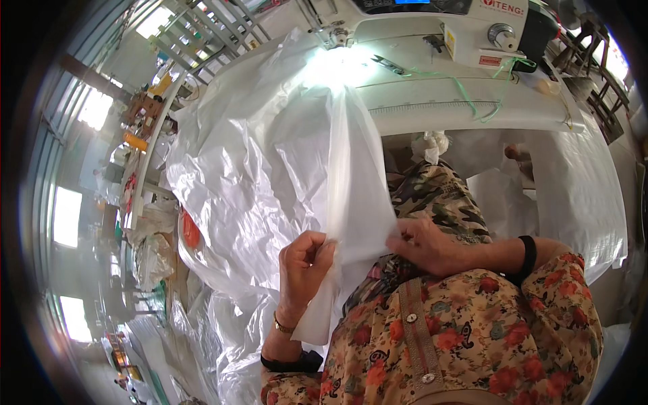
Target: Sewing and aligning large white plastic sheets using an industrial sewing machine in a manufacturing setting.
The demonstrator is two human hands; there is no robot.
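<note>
A large translucent white plastic sheet (250, 175) hangs from the sewing machine (432, 34) toward my lap, its upper end under the bright lamp at the needle. My left hand (306, 270) is closed on the folded edge of the sheet, thumb and fingers pinched together. To its right, my right hand (425, 246) pinches the sheet's other edge with its fingertips. Between the two hands the plastic is drawn fairly flat, with a narrow folded strip running up to the needle. Glare hides the needle and presser foot.
Green thread (459, 84) trails over the machine bed beside small thread snips (388, 65). More white plastic (574, 196) drapes down at the right. A cluttered side table (152, 155) stands at the left, with metal bars (209, 34) behind the sheet.
</note>
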